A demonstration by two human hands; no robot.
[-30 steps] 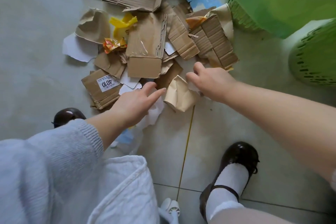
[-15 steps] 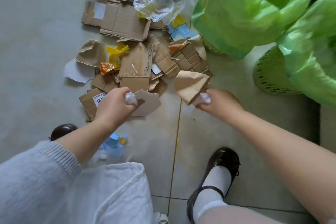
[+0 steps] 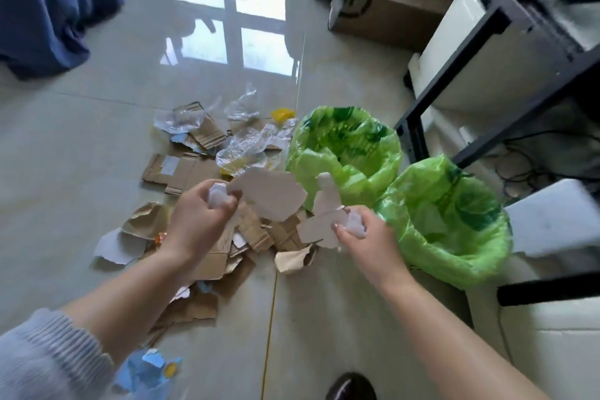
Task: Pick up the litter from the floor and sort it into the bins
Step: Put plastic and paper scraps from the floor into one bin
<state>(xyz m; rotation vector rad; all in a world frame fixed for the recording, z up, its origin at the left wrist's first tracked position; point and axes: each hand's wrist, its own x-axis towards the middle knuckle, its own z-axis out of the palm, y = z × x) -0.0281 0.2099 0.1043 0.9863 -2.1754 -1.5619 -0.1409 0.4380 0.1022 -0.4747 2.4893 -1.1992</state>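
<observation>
Litter (image 3: pixel 194 172) lies heaped across the tiled floor (image 3: pixel 97 140) just left of two bins, each lined with a green bag, as a person holds a fresh load above the pile. The left hand (image 3: pixel 201 221) is closed around a crumpled white wad (image 3: pixel 217 195) and a flat pale paper scrap (image 3: pixel 269 193); the right hand (image 3: pixel 363 237) grips another white wad (image 3: pixel 355 226) together with a torn pale piece (image 3: pixel 321 221) that sticks up toward the bins. The far bin (image 3: pixel 344 146) and the near bin (image 3: pixel 448 221) stand touching side by side, and neither hand is over one yet. Judging by the floor, the job looks far from finished: most of the heap is untouched, and what the bins already hold cannot be made out past the folds of the liners. Counted, there are two bins, two hands, two wads and two flat pieces in the grip. On the floor lie many brown cardboard pieces (image 3: pixel 181 169), too overlapped for an exact tally, several clear plastic wrappers (image 3: pixel 246 143), a yellow scrap (image 3: pixel 282 114), a white sheet (image 3: pixel 120 247) at the pile's left edge, and blue scraps (image 3: pixel 146 367) nearest the person.
</observation>
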